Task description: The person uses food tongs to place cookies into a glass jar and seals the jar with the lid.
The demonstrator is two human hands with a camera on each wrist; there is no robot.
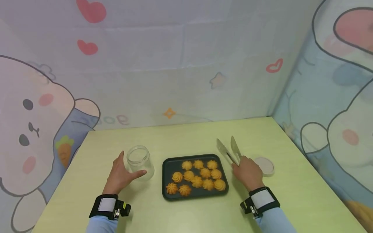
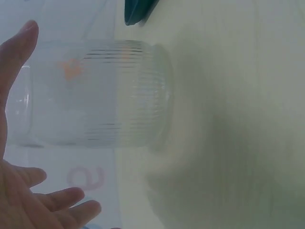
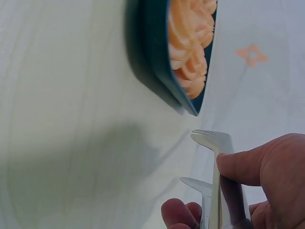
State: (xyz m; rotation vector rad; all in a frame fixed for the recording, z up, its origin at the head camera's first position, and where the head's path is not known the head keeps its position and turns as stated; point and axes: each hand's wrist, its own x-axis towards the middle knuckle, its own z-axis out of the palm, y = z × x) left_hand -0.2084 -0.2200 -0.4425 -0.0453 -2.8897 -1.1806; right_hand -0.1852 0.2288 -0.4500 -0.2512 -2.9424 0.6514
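A clear glass jar (image 1: 141, 166), without a lid, stands upright left of the tray. My left hand (image 1: 120, 174) is beside it with thumb and fingers spread; the thumb overlaps the jar's front in the head view. In the left wrist view the fingertips (image 2: 86, 210) stand apart from the glass (image 2: 90, 95). My right hand (image 1: 249, 173) grips metal tongs (image 1: 225, 150) between thumb and fingers, their two arms spread and pointing away from me. Several piped golden cookies (image 1: 197, 182) lie on a dark baking tray (image 1: 198, 194) between the hands.
A round whitish lid (image 1: 265, 166) lies on the pale yellow table (image 1: 151, 210), just right of my right hand. Behind the table hangs a printed cloth (image 1: 163, 87) with hearts and cartoon animals, and more printed cloth (image 1: 317, 106) runs along the right side.
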